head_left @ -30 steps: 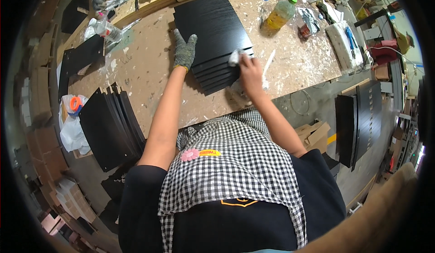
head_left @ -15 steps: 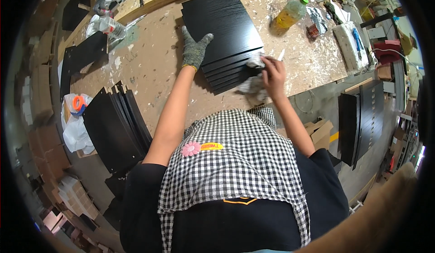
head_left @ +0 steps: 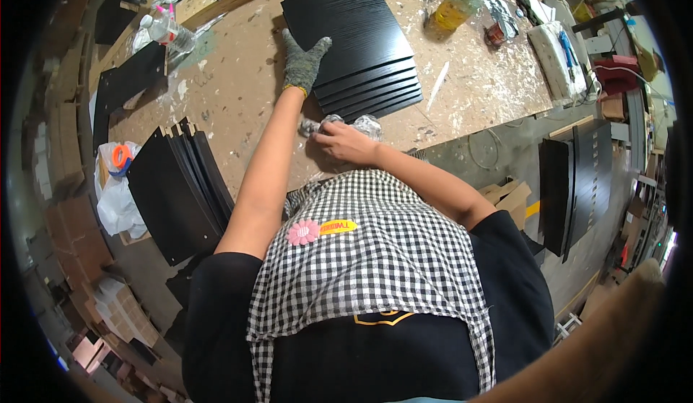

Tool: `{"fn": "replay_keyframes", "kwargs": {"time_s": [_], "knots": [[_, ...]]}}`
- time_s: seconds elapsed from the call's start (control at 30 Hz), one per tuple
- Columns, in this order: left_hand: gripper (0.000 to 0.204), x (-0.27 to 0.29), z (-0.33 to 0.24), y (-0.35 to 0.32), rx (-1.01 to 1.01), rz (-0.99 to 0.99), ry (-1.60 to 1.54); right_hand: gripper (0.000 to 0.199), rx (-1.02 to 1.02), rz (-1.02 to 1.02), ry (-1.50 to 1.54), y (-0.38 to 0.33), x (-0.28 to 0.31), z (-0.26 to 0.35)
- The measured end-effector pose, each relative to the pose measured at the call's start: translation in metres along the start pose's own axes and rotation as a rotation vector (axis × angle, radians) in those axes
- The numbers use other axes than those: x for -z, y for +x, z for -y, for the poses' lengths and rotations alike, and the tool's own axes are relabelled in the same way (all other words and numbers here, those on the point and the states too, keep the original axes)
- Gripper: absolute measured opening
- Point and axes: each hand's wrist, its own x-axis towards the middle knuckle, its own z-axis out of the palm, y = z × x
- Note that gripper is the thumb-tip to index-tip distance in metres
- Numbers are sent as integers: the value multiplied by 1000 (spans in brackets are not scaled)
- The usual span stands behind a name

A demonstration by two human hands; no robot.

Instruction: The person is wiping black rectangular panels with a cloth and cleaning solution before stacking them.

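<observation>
Steadying black panel stack (head_left: pixel 354 31), mid-worktop (head_left: pixel 234 78) toward its near edge, w/ L hand (head_left: pixel 304 62) spread — R hand (head_left: pixel 343 143) at rag (head_left: pixel 368 126), grip unclear — prob. edge-wiping; next stroke needs stack kept still.

black boards (head_left: pixel 357 27), grey glove (head_left: pixel 303 63), black-and-white checked apron (head_left: pixel 361 276), pink flower patch (head_left: pixel 303 232)

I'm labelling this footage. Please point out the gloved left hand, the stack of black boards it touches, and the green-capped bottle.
Gloved left hand (head_left: pixel 303 65), head view: back of the glove.
Stack of black boards (head_left: pixel 354 33), head view: top board's face.
Green-capped bottle (head_left: pixel 456 9), head view: its body's middle.
</observation>
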Motion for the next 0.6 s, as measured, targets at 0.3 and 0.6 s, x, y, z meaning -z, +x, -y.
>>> {"fn": "replay_keyframes", "kwargs": {"time_s": [0.3, 0.6], "knots": [[118, 4, -9, -5, 25, 10, 20, 46, -606, -441, -113, -92, 33, -22], [117, -2, -4, -5, 30, 4, 30, 19, -294, -215, -46, -8, -11, 13]]}}
